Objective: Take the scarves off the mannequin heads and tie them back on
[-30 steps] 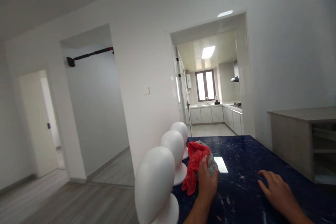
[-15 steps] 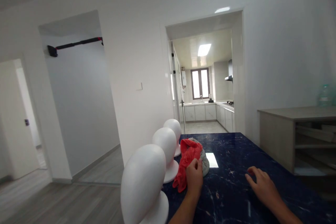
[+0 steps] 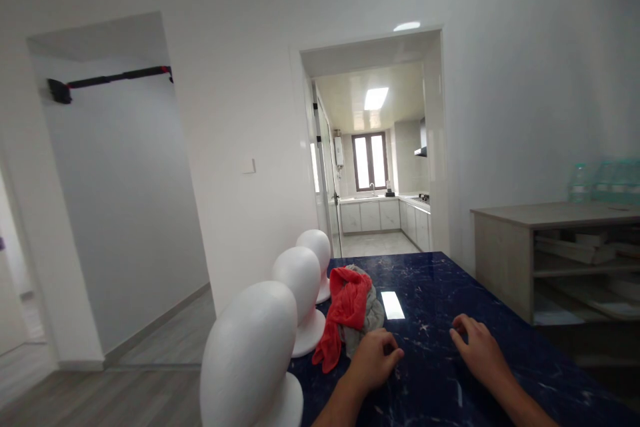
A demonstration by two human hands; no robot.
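My left hand (image 3: 374, 359) is just in front of a heap of cloth, its fingers loosely curled and the thumb held apart. Nothing shows in its grasp. A red cloth (image 3: 349, 300) lies crumpled over a grey cloth (image 3: 374, 310), both on the dark blue marbled table (image 3: 425, 273). To the right, my right hand (image 3: 477, 345) hovers over or rests on the tabletop; I cannot tell which. Its fingers are bent and apart, with nothing between them. Left of the cloths stand three white mannequin heads, the nearest one (image 3: 253, 353) largest in view.
The middle head (image 3: 299, 280) and far head (image 3: 315, 250) line the table's left edge. A wooden shelf unit (image 3: 505, 247) stands beyond the table's right side, with plastic bottles (image 3: 580, 181) on top. Behind the table, a doorway opens to a kitchen.
My left hand has come away from the red cloth, towards me and to the right, and its fingers have loosened. The view has turned slightly right. My right hand stays over the table's right part.
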